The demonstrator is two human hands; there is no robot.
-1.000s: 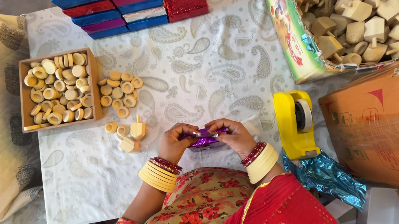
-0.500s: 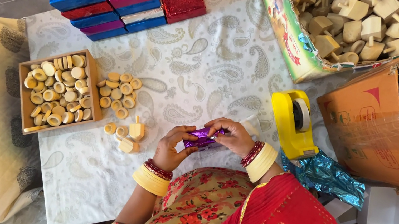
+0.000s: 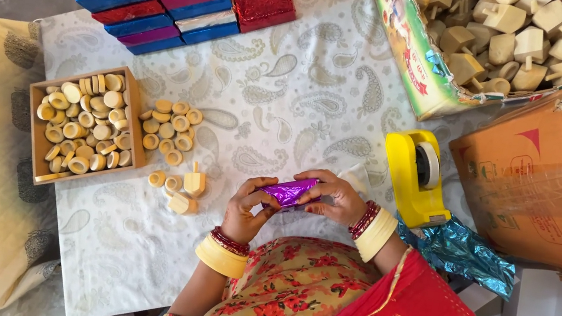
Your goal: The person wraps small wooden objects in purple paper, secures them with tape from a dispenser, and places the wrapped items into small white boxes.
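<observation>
A small purple foil-wrapped piece [image 3: 288, 191] is gripped between the left hand [image 3: 248, 209] and the right hand [image 3: 335, 198], both clenched on it. It is held just left of the yellow tape dispenser [image 3: 416, 176], above the paisley cloth [image 3: 285, 83].

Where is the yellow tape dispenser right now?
In the head view, the yellow tape dispenser stands on the patterned cloth, just beyond the right hand, beside the orange cardboard box.
</observation>
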